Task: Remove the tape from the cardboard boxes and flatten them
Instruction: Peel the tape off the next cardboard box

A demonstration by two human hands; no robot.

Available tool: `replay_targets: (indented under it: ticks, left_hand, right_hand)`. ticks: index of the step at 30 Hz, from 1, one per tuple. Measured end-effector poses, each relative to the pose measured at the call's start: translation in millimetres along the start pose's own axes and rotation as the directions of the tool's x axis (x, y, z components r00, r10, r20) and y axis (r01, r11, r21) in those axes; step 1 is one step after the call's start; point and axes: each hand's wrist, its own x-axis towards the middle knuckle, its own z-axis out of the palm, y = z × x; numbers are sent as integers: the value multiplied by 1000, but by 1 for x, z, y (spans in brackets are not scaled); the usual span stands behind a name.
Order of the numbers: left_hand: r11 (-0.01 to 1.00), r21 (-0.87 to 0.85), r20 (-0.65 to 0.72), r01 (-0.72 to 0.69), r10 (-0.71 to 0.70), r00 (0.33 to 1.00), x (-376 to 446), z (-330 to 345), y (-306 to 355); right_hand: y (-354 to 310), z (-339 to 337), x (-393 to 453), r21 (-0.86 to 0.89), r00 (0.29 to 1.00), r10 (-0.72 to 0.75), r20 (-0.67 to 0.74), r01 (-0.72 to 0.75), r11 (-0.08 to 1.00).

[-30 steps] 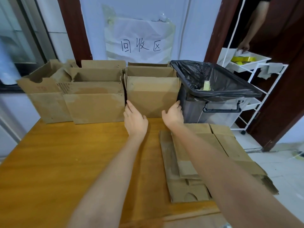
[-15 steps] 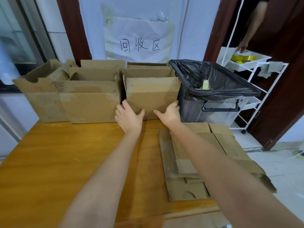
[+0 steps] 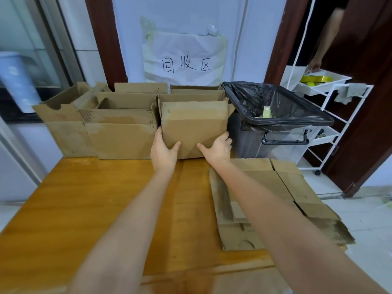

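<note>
Cardboard box (image 3: 194, 122) gripped between left hand (image 3: 163, 150) and right hand (image 3: 218, 147), bin (image 3: 275, 132) just beside.

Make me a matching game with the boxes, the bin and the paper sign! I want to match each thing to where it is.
Things:
1. box in both hands
2. flattened boxes
3. bin with black bag
4. paper sign

Places:
A. taped on the wall
B. lying flat on the table's right side
C. on the floor, right of the standing boxes
D. standing at the table's far edge, a hand at each lower corner

Pairs: 1-D, 2-B, 3-C, 4-A
</note>
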Motion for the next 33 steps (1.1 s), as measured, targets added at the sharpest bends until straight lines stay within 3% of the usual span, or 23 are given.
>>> replay_targets:
  ticks: [15,27,33]
  left_hand:
    - [982,-188,25,20,-15,1000,5,-27,-11]
    - [992,-116,54,53,-47,997,-11,-34,-11]
    - [992,-94,65,89,-83,994,-12,-38,-13]
  right_hand:
    - [-17,-6,-19,-97,1000,0,-21,-3,995]
    - [-18,-2,-41,-154,998,-27,-50,19,988]
    - [-17,-4,-51,-217,987,-64,-150,30,976]
